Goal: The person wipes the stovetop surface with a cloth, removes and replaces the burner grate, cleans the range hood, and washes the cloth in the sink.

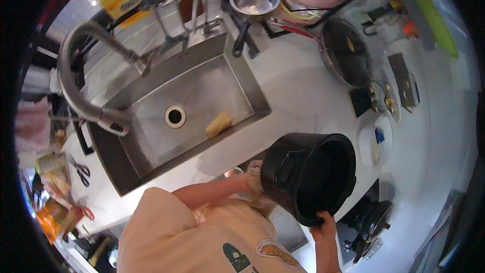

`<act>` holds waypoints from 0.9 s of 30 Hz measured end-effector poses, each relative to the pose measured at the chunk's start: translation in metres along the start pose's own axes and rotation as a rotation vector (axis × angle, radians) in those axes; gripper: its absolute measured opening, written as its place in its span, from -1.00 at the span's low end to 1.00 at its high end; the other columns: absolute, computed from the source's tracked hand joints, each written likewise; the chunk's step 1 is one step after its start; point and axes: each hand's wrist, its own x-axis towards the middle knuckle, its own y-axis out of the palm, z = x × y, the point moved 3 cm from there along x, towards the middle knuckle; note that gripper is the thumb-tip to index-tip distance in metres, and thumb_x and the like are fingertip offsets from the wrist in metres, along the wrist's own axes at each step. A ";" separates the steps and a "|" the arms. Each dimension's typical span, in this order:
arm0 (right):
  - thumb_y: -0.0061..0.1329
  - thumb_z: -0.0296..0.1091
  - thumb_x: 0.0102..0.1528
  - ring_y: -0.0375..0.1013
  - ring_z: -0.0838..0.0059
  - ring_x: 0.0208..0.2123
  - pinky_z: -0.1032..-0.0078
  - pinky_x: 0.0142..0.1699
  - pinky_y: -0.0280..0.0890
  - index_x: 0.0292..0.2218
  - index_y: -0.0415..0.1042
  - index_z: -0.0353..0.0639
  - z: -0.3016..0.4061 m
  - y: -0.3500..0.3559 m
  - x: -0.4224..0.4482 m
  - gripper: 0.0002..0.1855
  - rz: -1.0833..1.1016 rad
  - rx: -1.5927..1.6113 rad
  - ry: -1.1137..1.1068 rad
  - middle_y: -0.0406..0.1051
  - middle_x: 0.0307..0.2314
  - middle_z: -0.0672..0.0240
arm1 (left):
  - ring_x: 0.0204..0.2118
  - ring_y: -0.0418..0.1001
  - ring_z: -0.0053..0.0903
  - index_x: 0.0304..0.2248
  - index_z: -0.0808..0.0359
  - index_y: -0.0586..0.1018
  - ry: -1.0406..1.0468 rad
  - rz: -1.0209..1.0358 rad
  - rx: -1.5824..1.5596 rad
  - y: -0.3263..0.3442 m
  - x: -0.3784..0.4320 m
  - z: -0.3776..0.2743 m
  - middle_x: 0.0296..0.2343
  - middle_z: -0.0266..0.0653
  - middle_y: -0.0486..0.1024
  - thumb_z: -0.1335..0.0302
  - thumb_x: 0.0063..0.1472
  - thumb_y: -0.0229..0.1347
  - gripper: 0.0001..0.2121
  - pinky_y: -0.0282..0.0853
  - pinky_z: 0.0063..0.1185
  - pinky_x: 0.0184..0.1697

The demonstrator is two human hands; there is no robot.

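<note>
A deep black pot (282, 170), with a side handle, is tilted with its open mouth to the right, at the counter's front edge. My right hand (325, 223) grips its lower rim. At the pot's base, my left hand (254, 182) holds what looks like a beige-brown cloth (257, 193) against it; the fingers are mostly hidden. Left of the pot, the stainless steel sink (151, 155) has a round drain (175, 116) and a yellowish sponge-like piece (218, 125) near its front wall. The curved faucet (66, 68) rises at the sink's left.
A small steel saucepan (254, 2) and a frying pan (346, 53) stand behind the sink and to its right. Black-handled scissors (81, 172) lie on the left counter. Cooking tools (174, 41) hang over the sink's back edge. Bowls (369, 146) stand right of the pot.
</note>
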 end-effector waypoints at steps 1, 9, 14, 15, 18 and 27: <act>-0.15 -0.57 -0.29 0.33 0.23 -0.30 0.38 -0.21 0.30 -0.18 0.23 -0.22 -0.002 -0.007 -0.004 -0.49 -0.039 0.024 0.021 0.33 -0.35 0.27 | -0.32 0.35 -0.31 -0.33 0.33 0.40 -0.031 0.009 0.003 0.003 -0.009 -0.012 -0.43 -0.14 0.38 0.22 -0.04 0.03 -0.64 0.24 -0.40 -0.17; -0.11 -0.59 -0.22 0.36 0.23 -0.42 0.37 -0.46 0.33 -0.23 0.24 -0.35 -0.036 -0.054 -0.019 -0.59 -0.072 0.221 0.081 0.31 -0.44 0.19 | -0.37 0.36 -0.39 -0.13 0.35 0.29 0.670 -0.289 1.417 0.018 0.034 -0.167 -0.40 -0.14 0.40 0.24 0.08 -0.09 -0.58 0.26 -0.55 -0.30; -0.11 -0.59 -0.18 0.38 0.22 -0.49 0.37 -0.49 0.37 -0.27 0.25 -0.38 -0.063 -0.087 -0.053 -0.66 -0.129 0.412 0.113 0.33 -0.42 0.14 | 0.02 0.12 -0.30 -0.01 0.30 0.18 0.729 -0.867 2.881 0.103 0.031 -0.115 -0.04 0.03 0.15 0.09 0.11 -0.13 -0.44 0.06 -0.55 -0.01; -0.12 -0.59 -0.17 0.39 0.22 -0.51 0.37 -0.52 0.37 -0.26 0.25 -0.36 -0.078 -0.097 -0.054 -0.67 -0.152 0.437 0.045 0.34 -0.41 0.13 | 0.01 0.13 -0.32 -0.01 0.29 0.18 0.842 -0.508 2.530 0.105 0.026 -0.099 -0.04 -0.02 0.17 0.07 0.12 -0.16 -0.45 0.05 -0.51 0.00; -0.14 -0.60 -0.16 0.40 0.23 -0.52 0.38 -0.56 0.37 -0.26 0.26 -0.32 -0.115 -0.128 -0.064 -0.67 -0.188 0.694 0.137 0.34 -0.41 0.13 | 0.08 -0.01 -0.44 0.04 0.24 0.12 0.075 -0.078 1.606 0.094 0.001 -0.025 -0.01 -0.16 0.12 -0.04 0.13 -0.32 -0.39 -0.10 -0.32 0.05; -0.14 -0.55 -0.16 0.41 0.24 -0.55 0.36 -0.55 0.40 -0.24 0.24 -0.40 -0.204 -0.296 -0.094 -0.64 -0.351 0.728 0.020 0.36 -0.47 0.13 | -0.34 0.33 -0.60 -0.27 0.40 0.39 -0.223 -0.038 1.725 0.116 0.025 0.249 -0.37 -0.30 0.40 0.49 -0.02 0.02 -0.72 0.25 -0.62 -0.25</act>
